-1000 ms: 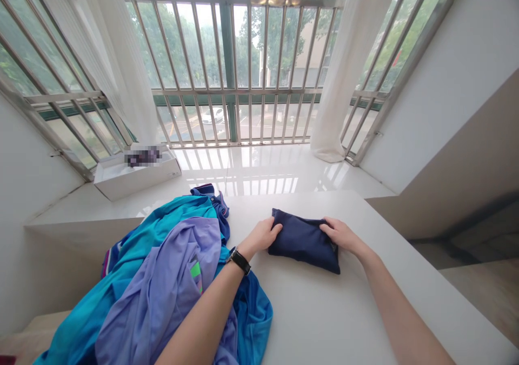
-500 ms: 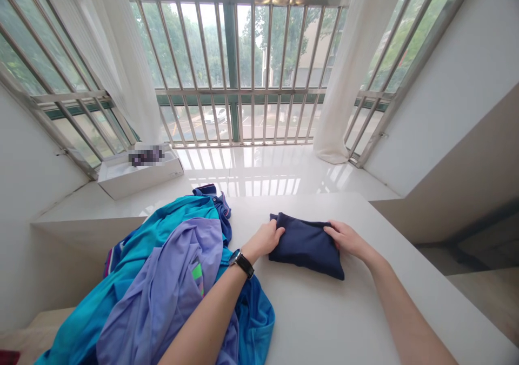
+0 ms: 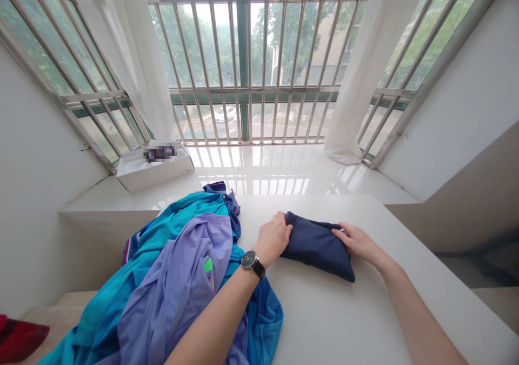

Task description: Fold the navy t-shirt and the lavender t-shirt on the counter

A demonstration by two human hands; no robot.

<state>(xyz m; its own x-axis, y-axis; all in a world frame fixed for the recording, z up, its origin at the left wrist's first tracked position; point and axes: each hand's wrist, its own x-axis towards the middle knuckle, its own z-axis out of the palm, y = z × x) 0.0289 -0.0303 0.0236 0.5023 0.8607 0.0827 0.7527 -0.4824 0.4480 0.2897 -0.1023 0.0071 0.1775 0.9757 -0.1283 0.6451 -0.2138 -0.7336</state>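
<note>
Since the folded navy garment (image 3: 318,249) lies between the hands, the left hand (image 3: 273,239) curled against its left end, whether gripping unclear, and the open right hand (image 3: 359,244) pressing its right end, this looks like final squaring-up, calling for a snug tuck.

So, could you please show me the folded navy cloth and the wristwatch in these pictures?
folded navy cloth (image 3: 318,249): head view, point on the middle of its top face.
wristwatch (image 3: 250,259): head view, point on its round dial.
</note>
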